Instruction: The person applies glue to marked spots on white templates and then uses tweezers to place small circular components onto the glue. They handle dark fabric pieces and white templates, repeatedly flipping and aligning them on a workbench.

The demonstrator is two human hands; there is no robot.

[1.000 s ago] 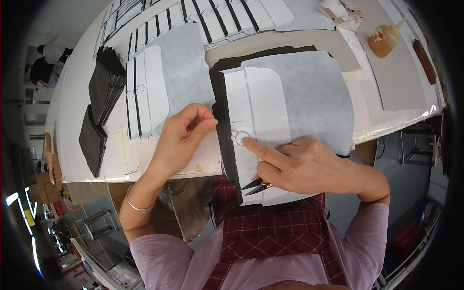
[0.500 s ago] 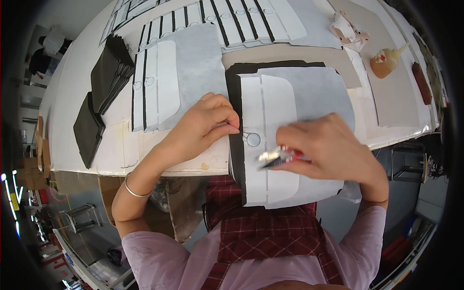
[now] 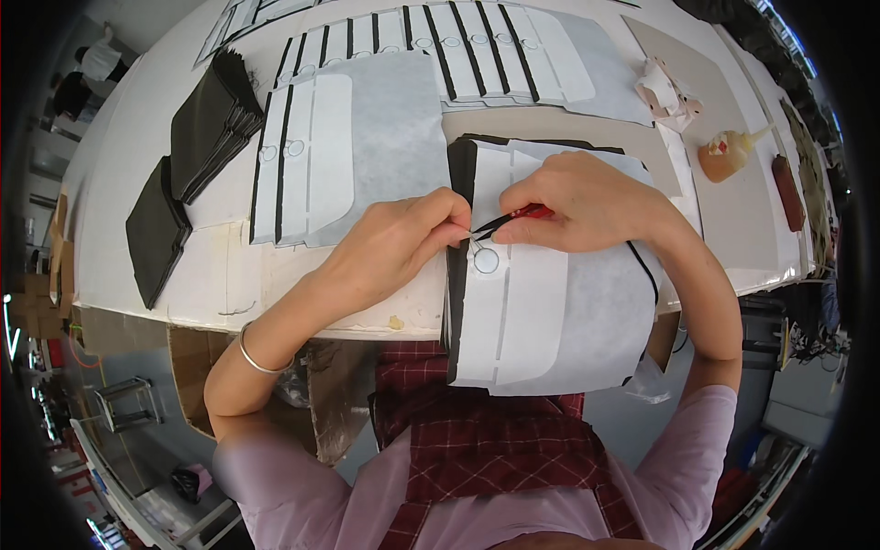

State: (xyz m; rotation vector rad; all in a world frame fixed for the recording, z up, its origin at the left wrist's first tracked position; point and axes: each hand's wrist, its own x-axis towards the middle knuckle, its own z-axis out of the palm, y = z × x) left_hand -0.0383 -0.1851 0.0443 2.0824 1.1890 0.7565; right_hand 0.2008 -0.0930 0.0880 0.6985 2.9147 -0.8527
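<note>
In front of me lies a stack of pale grey panels (image 3: 596, 302) with black edges, partly over the table's front edge. A white strip piece (image 3: 532, 321) lies along the top panel's left side, bearing a small round disc (image 3: 486, 260). My left hand (image 3: 403, 234) pinches thin thread-like ends leading up from this disc. My right hand (image 3: 587, 202) holds small red-and-black snips (image 3: 502, 221), their tips right at the threads beside my left fingertips. Whether the blades are closed on the threads is too small to tell.
Similar panels with discs (image 3: 390, 137) overlap at the left and back. Stacked black pieces (image 3: 213, 124) lie far left. At right are crumpled paper (image 3: 669, 96), a bottle of amber liquid (image 3: 722, 158), a brown bar (image 3: 787, 192) and grey board (image 3: 742, 215). A cardboard box (image 3: 197, 367) stands below.
My right hand has moved up and left, bringing the snips to the threads at my left fingertips. My left hand keeps its pinch, slightly shifted right.
</note>
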